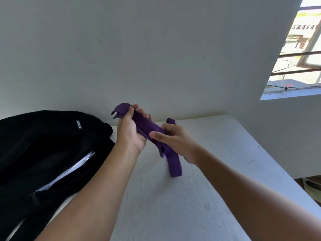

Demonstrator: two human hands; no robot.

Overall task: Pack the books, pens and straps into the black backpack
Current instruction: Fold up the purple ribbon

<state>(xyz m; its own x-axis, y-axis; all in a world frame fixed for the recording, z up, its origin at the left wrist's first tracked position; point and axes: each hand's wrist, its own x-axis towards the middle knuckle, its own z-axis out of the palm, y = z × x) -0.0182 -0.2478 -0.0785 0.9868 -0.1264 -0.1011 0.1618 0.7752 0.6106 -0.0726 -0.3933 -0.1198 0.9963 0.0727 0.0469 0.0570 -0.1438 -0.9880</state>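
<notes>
Purple strap is held above the table, just right of the black backpack. The left hand grips its folded upper end and the right hand pinches the bundle lower down, a loose tail dangling below. White pages, probably books, show through the backpack's open zip. That tail may unravel or snag on the opening if the fold loosens.

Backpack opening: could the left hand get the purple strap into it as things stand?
Probably yes. The black backpack lies just left of the left hand, its opening gaping towards it, with nothing between. But the right hand also grips the purple strap.
</notes>
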